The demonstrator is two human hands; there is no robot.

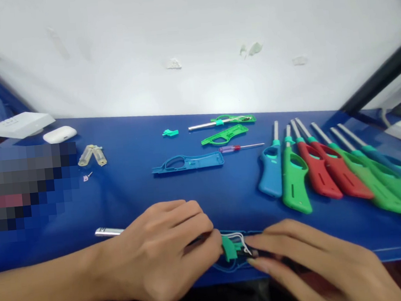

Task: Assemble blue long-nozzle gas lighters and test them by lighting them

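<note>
At the table's front edge, an opened blue gas lighter shell (228, 266) lies between my hands. A green trigger (229, 248), a looped white wire (241, 240) and a small black part show inside it. My left hand (167, 251) is closed over the lighter's left part, its thumb and forefinger beside the trigger. The lighter's silver tube (107, 231) sticks out to the left behind this hand. My right hand (311, 258) pinches the black part (256, 252) near the wire's end; its fingertips partly cover it.
Several assembled lighters (296, 179) lie in a row at the right. Behind my hands are a blue half-shell (201, 162), a screwdriver (230, 148), green half-shells (227, 135) and a green trigger (170, 133). Clear fuel tanks (87, 155) and a white case (59, 134) sit left.
</note>
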